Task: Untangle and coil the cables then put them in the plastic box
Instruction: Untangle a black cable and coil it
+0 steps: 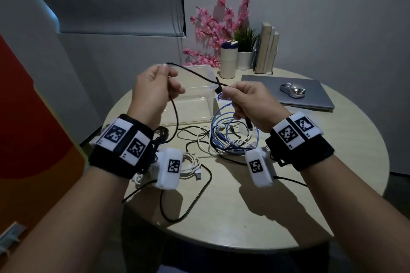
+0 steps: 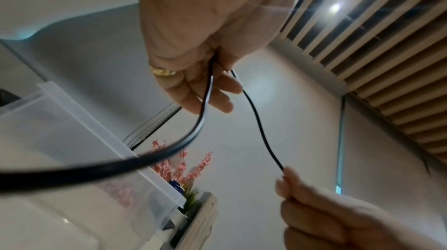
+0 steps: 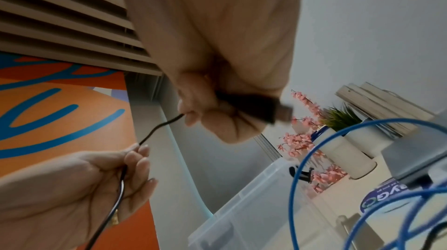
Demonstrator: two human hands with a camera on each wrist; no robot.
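A thin black cable (image 1: 195, 74) stretches in the air between both hands above the round table (image 1: 221, 217). My left hand (image 1: 155, 88) pinches it at the top, and the cable (image 2: 260, 126) drops from there toward the table. My right hand (image 1: 246, 99) grips the cable's end, its black USB plug (image 3: 271, 109) sticking out below the fist. The clear plastic box (image 1: 195, 99) stands open behind the hands. A tangle of blue cable (image 1: 224, 133), white cable (image 1: 206, 139) and black cable lies in front of the box. A coiled white cable (image 1: 188, 166) lies under the left wrist.
A closed grey laptop (image 1: 315, 99) with a silver mouse (image 1: 292, 90) on it lies at the back right. A white tumbler (image 1: 228, 60), a potted plant (image 1: 245, 51), pink flowers (image 1: 217, 26) and books (image 1: 267, 49) stand at the back. A loose black cable (image 1: 195, 201) loops near the front.
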